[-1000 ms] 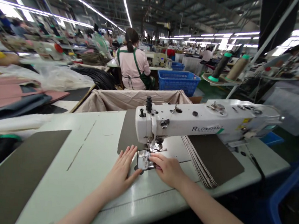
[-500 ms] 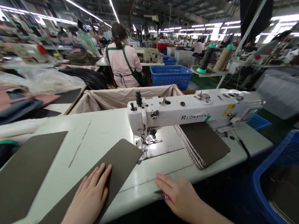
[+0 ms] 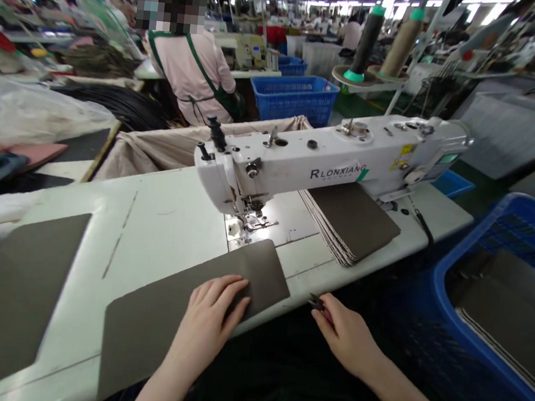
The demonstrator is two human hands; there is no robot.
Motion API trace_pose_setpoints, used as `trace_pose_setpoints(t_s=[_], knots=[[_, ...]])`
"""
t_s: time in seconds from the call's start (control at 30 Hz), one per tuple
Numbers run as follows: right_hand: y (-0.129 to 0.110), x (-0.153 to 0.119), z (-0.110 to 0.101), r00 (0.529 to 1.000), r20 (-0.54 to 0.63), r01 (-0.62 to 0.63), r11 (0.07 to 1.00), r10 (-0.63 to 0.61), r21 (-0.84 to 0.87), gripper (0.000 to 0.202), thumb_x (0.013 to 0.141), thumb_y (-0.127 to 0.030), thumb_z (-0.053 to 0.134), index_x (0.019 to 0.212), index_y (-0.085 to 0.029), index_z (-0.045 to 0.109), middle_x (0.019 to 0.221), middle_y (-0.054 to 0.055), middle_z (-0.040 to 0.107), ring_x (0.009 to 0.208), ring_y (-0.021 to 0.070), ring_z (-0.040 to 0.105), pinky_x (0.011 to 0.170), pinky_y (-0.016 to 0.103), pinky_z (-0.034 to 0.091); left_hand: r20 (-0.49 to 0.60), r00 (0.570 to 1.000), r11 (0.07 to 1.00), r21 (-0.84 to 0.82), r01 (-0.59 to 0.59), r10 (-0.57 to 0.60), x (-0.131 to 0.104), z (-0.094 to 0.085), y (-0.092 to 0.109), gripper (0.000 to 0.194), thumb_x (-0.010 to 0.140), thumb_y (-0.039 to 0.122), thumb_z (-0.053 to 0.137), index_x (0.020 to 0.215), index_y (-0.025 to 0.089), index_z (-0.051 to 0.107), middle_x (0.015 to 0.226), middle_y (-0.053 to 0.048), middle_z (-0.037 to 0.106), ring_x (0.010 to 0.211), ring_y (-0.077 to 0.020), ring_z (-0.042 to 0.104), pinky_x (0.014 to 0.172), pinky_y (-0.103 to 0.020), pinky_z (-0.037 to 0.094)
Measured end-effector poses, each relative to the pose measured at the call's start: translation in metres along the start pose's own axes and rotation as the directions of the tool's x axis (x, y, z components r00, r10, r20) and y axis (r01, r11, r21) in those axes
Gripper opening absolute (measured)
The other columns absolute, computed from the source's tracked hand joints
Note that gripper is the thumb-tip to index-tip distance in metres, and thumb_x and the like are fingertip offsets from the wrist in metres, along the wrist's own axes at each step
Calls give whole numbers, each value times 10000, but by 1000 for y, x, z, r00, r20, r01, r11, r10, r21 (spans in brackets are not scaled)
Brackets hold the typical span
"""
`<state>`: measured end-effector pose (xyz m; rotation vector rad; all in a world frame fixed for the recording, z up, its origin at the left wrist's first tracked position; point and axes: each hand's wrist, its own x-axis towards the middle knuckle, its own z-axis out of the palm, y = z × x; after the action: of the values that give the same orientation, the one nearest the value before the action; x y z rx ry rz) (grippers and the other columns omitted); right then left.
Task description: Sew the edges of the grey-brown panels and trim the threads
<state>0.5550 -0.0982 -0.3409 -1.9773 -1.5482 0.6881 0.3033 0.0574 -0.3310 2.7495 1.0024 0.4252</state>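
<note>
My left hand (image 3: pixel 214 309) lies with its fingers stretched out on a grey-brown panel (image 3: pixel 152 322), pressing it to the sewing table. The panel's right end is just in front of the needle area of the white sewing machine (image 3: pixel 332 162). Thread snips (image 3: pixel 321 305) with dark blades are gripped in my right hand (image 3: pixel 349 334), near the front edge of the table. Most of the snips' handle is hidden by the fingers. A stack of similar panels (image 3: pixel 355 218) rests under the machine arm, and another panel (image 3: pixel 23 284) lies at the left.
A blue basket (image 3: pixel 447 268) holding more panels stands at the right. Behind the table (image 3: pixel 152 215) is a cloth-lined bin (image 3: pixel 144 151). Thread cones (image 3: pixel 368 43) stand at the back right. A co-worker (image 3: pixel 194 74) sits with their back to me.
The panel has slid right and turned with my left hand, its end now nearer the table's front edge. My right hand moved rightward, and the snips' blades now show. The camera view has shifted.
</note>
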Motion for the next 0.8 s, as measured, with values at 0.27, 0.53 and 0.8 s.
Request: trace_pose_setpoints(t_s=[0.27,0.53,0.8], knots=[[-18,4,22,998,56,27,997,-24,-70,152,992,-335,440,914,-216,490,752,-8,655,675,168,646,584,251,341,-45,998,985,-166,45,-54,2,12,39,312,939,321,534,1244,261,539,1202,-73,576,1111,-261,530,950,-422,439],[-21,13,36,998,50,40,989,-33,-143,218,1016,-353,382,904,-197,486,677,5,640,594,171,633,531,262,302,-129,982,988,-85,129,-139,-43,-2,-3,334,923,381,536,1234,259,550,1246,-88,568,1139,-286,525,973,-456,408],[-17,14,26,1000,-11,7,987,-9,-158,240,1025,-337,352,867,-210,479,617,-13,598,549,166,610,510,266,302,-114,982,988,-28,149,-151,-91,-15,-44,494,885,490,540,1335,293,490,1365,-77,524,1212,-314,517,1039,-499,377]])
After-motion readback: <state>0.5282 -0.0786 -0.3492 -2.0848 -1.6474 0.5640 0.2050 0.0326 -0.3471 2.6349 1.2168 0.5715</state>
